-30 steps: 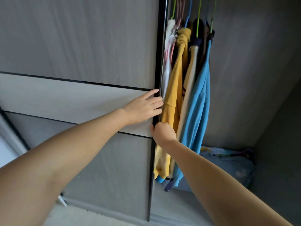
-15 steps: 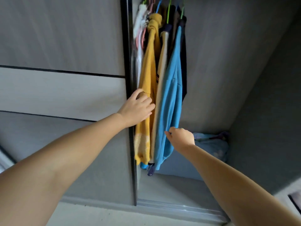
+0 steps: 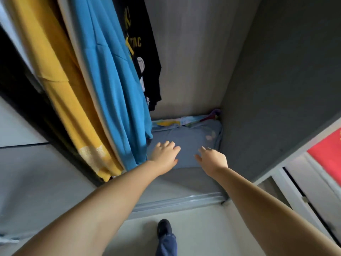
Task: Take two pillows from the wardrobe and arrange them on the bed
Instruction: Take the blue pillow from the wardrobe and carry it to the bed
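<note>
A grey-blue pillow lies on the wardrobe floor in the back right corner. Behind it, against the back wall, the edge of a second, colourfully printed pillow shows. My left hand hovers over the pillow's left front part with fingers spread. My right hand is over its right front part, fingers apart too. Neither hand grips anything. Whether the hands touch the pillow I cannot tell.
Hanging clothes fill the left of the wardrobe: a yellow garment, a blue one and a black printed shirt. The sliding door is pushed left. The door track runs along the front. My foot stands on the floor.
Both hands left the door edge and clothes and dropped down toward the pillow on the wardrobe floor. The view tilted downward and moved closer.
</note>
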A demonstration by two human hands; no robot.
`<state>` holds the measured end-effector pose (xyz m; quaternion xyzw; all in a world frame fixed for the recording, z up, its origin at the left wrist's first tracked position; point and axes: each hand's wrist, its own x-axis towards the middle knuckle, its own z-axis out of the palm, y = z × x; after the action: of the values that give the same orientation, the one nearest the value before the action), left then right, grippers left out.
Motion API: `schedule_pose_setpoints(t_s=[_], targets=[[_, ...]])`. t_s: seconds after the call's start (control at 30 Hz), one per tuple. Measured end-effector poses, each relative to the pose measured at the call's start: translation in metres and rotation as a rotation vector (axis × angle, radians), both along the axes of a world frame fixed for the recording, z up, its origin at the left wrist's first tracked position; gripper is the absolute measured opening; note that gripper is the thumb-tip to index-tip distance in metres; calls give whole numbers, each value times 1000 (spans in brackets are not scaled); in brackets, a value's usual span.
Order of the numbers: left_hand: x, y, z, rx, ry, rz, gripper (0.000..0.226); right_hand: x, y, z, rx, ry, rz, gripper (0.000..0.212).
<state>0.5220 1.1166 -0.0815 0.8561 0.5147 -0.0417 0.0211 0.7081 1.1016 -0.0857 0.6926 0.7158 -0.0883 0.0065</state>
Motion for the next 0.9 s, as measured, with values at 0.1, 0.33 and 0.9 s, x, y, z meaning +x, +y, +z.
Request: schedule_pose_setpoints(t_s=[0.1, 0.33, 0.9], targets=[[27, 56, -31, -144, 11, 97, 43, 7, 49, -29, -66, 27, -11, 35], [52, 170, -108, -281, 83, 49, 54, 38, 169, -94, -247, 5, -31, 50], [-14, 357, -338, -154, -57, 432, 68, 46, 419, -326, -264, -216, 290, 73]])
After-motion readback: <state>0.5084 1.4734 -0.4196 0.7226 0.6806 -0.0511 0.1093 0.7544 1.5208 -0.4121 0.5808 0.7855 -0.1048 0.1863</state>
